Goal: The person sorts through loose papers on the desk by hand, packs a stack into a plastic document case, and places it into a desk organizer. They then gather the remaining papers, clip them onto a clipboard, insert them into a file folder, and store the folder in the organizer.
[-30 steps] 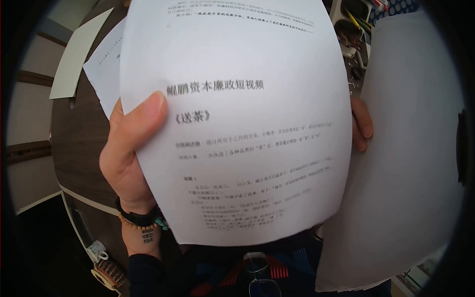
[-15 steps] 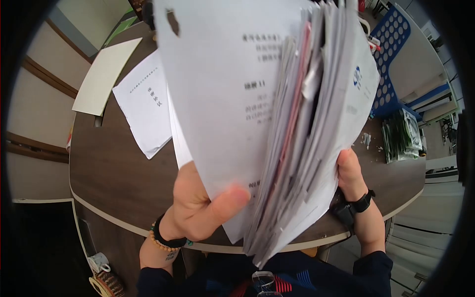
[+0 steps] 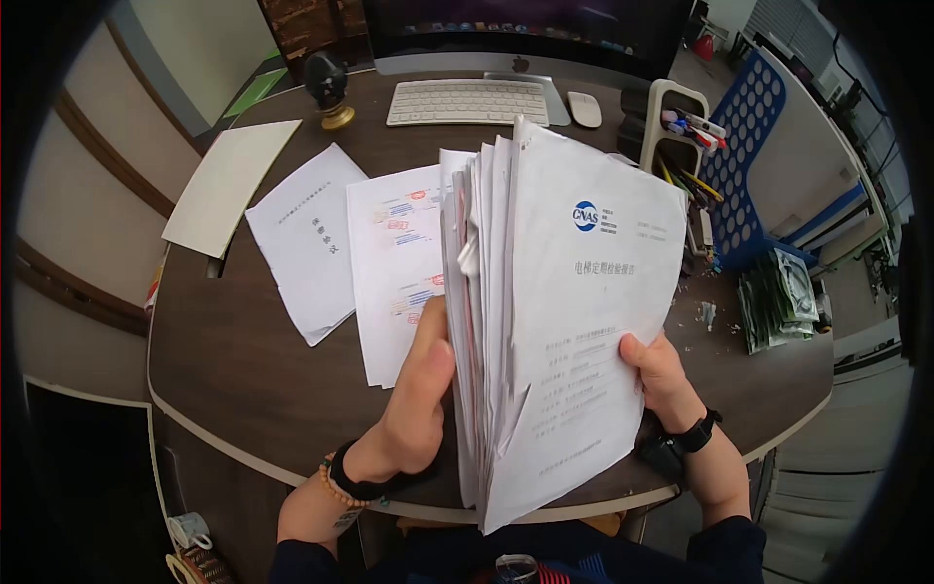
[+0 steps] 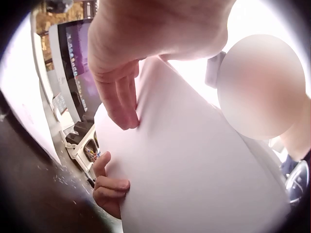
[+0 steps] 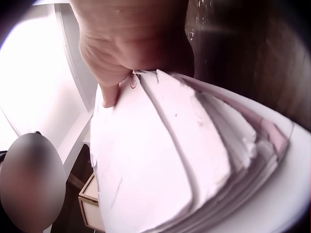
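Observation:
A thick stack of papers [image 3: 593,311] is held up on edge over the desk, its fanned sheets showing along the left side. Its front sheet carries a blue CNAS logo and printed Chinese lines. My left hand [image 3: 418,399] grips the stack's left side, thumb up, and in the left wrist view its fingers [image 4: 127,109] lie against the blank back sheet. On the other side my right hand [image 3: 666,380] pinches the lower right edge, thumb on the front sheet. The right wrist view shows the layered sheets, one pinkish, spreading below the right hand [image 5: 136,53].
Left of the stack, a printed document [image 3: 306,243] and a sheet with red stamps [image 3: 394,273] lie on the desk [image 3: 233,360]. Behind are a keyboard [image 3: 467,103], mouse [image 3: 584,109] and monitor [image 3: 525,44]. A pen holder [image 3: 671,127], blue file rack [image 3: 744,156] and green packets [image 3: 778,302] stand right.
The pages that were spread apart have come together into one stack, with the CNAS sheet turned to face me. The head view has tilted up, bringing the keyboard and monitor in.

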A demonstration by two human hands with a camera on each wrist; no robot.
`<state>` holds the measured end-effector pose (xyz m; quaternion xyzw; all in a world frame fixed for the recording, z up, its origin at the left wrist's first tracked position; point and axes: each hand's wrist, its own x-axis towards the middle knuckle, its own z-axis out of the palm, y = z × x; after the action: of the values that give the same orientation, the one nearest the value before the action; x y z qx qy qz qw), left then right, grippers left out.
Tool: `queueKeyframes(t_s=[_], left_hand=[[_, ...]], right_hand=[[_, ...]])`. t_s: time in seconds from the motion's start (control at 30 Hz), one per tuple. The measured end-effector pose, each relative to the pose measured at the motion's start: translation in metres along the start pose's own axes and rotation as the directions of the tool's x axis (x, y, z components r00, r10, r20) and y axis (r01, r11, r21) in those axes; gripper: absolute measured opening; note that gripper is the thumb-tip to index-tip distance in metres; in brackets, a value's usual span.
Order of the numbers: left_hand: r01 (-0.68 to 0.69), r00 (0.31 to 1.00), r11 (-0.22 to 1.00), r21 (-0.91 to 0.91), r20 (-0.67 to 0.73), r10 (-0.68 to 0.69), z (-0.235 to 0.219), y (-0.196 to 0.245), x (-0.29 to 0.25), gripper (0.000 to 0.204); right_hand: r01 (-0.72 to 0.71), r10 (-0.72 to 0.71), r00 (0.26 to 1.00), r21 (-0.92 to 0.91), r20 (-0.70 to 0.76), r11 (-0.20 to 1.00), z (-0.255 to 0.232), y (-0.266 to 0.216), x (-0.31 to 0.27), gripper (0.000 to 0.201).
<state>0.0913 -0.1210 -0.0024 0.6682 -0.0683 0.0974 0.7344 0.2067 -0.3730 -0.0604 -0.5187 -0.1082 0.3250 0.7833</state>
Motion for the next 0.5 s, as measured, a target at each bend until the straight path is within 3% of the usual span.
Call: queueKeyframes(t_s=[0.03, 0.1, 0.17, 0.23, 0.3, 0.33, 0.4, 0.43, 0.5], left_hand=[[0.097, 0.994, 0.969, -0.227, -0.028, -0.106, 0.001, -0.003, 0.002, 0.054], [0.078, 0.994, 0.949, -0.306, -0.053, -0.099, 0.001, -0.014, 0.004, 0.054], [0.153, 0.982, 0.986, 0.07, 0.104, -0.159, 0.0, -0.017, 0.01, 0.053], [0.181, 0.979, 0.983, -0.007, 0.096, -0.18, -0.002, -0.028, 0.011, 0.053], [0.323, 0.945, 0.941, -0.099, 0.086, -0.316, -0.003, -0.026, 0.012, 0.047], [0.321, 0.946, 0.943, -0.092, 0.084, -0.313, -0.004, -0.025, 0.011, 0.047], [0.494, 0.868, 0.868, 0.061, 0.023, -0.496, -0.011, -0.017, 0.014, 0.042], [0.49, 0.87, 0.869, 0.067, 0.021, -0.492, -0.014, -0.015, 0.015, 0.042], [0.322, 0.946, 0.93, 0.176, -0.09, -0.31, -0.028, -0.014, 0.017, 0.043]], right_hand=[[-0.014, 0.013, 1.0, -0.024, -0.027, 1.0, 0.003, -0.001, 0.001, 0.067], [-0.057, 0.057, 0.998, 0.0, -0.034, 0.998, 0.009, -0.005, 0.003, 0.061], [-0.096, 0.097, 0.994, 0.022, -0.047, 0.995, 0.011, -0.008, 0.005, 0.056], [-0.157, 0.159, 0.985, 0.023, -0.071, 0.987, 0.011, -0.011, 0.005, 0.052], [-0.142, 0.142, 0.988, -0.004, -0.053, 0.99, 0.012, -0.012, 0.006, 0.049], [-0.123, 0.122, 0.992, -0.03, -0.036, 0.992, 0.01, -0.009, 0.006, 0.047], [-0.161, 0.16, 0.987, -0.1, -0.022, 0.982, 0.007, -0.01, 0.006, 0.046], [-0.196, 0.197, 0.98, -0.173, -0.014, 0.965, 0.004, -0.009, 0.005, 0.045], [-0.168, 0.171, 0.985, -0.191, 0.002, 0.967, 0.003, -0.008, 0.005, 0.043]])
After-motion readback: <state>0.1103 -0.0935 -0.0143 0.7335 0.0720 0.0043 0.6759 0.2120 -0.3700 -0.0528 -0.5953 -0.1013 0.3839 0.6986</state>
